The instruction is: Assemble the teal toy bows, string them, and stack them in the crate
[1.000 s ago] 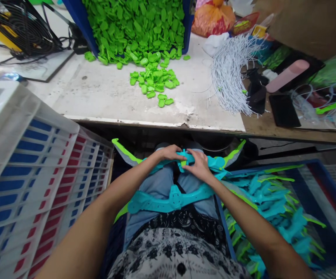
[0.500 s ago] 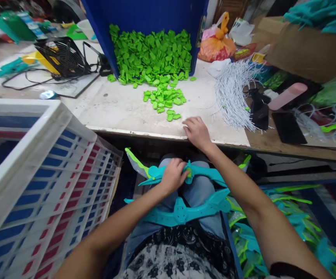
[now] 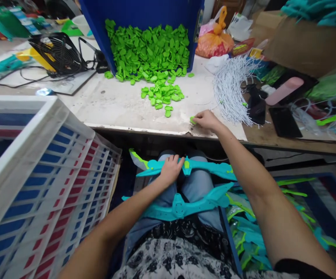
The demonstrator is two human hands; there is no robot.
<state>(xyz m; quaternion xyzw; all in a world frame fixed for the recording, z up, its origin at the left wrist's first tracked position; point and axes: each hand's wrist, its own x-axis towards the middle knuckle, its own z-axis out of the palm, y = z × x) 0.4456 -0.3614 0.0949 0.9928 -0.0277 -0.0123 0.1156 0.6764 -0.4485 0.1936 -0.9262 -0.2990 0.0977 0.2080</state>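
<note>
My left hand (image 3: 171, 169) grips a teal toy bow (image 3: 205, 167) with green tips that lies across my knees. A second teal bow piece (image 3: 185, 204) rests lower on my lap. My right hand (image 3: 207, 119) reaches onto the white tabletop (image 3: 118, 106) near its front edge, fingers pinched on a small green plastic piece (image 3: 192, 120). A loose cluster of green pieces (image 3: 162, 95) lies just beyond it, spilled from a blue bin (image 3: 144, 15) heaped with the same parts.
A white crate with blue and red slats (image 3: 37, 182) stands at my left. A blue bin of teal and green bow parts (image 3: 275, 228) sits at my right. White cords (image 3: 231, 89), a black fan (image 3: 59, 54), a pink bottle (image 3: 284, 90), a phone (image 3: 282, 121) and bags crowd the table.
My right hand left the bow on my lap, reached up to the table edge and closed on a green piece. The left hand stayed on the bow.
</note>
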